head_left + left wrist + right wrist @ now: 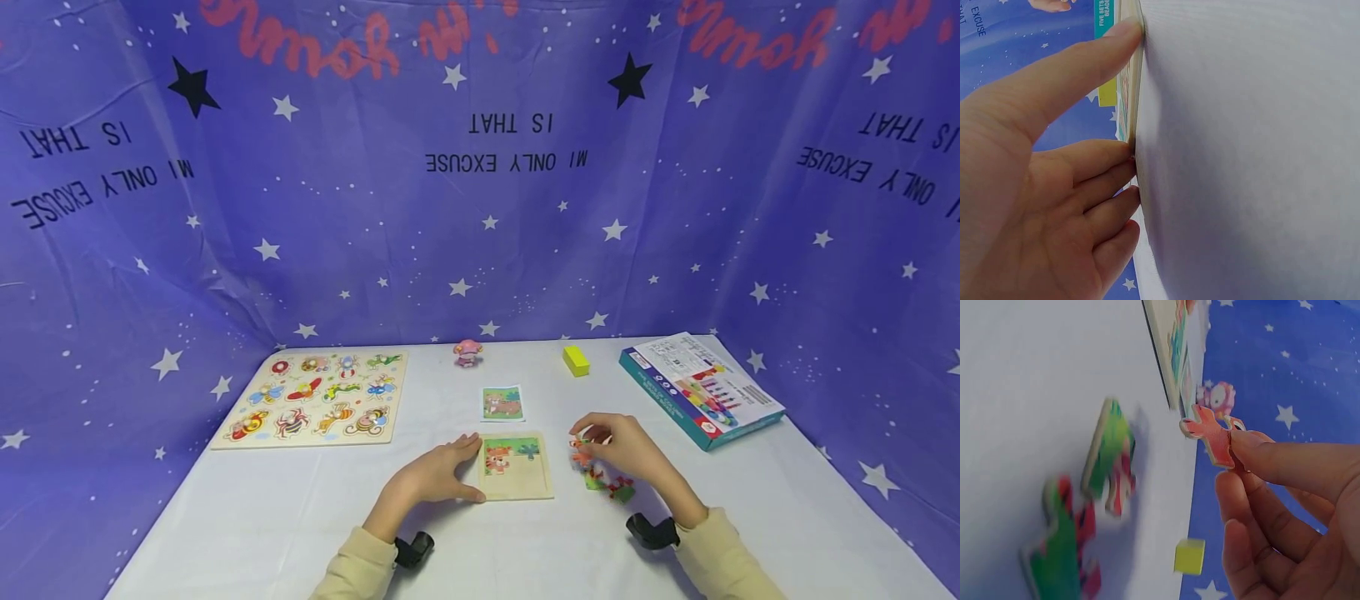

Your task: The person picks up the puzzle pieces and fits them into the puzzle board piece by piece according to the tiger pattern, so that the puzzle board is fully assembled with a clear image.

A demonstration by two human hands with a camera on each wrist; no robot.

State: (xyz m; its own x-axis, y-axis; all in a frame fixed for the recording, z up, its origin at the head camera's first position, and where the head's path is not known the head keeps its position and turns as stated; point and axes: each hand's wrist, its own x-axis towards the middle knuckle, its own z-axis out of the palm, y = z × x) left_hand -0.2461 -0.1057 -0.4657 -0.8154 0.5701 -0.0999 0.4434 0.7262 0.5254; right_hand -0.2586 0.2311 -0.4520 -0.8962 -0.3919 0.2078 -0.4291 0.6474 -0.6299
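Observation:
My left hand (438, 473) rests against the left edge of a square wooden puzzle board (538, 485), thumb near its lower corner and fingertips farther up that edge. Its thumb and fingers are fairly straight in the left wrist view. Several tiger and leaf pieces sit along the top and left of the board. To the right of the board, my right hand (626, 450) pinches an orange-red puzzle piece (1211, 439) between thumb and fingers, held up above the table. Below it lie a green-and-red puzzle piece (1113, 447) and another green puzzle piece (1054, 556).
A picture card (502, 403) lies just behind the board. Farther back stand a pink toy figure (468, 353) and a yellow block (576, 361). An insect puzzle board (307, 433) lies at left, a teal-sided box (705, 392) at right. A purple starred cloth (525, 250) hangs behind.

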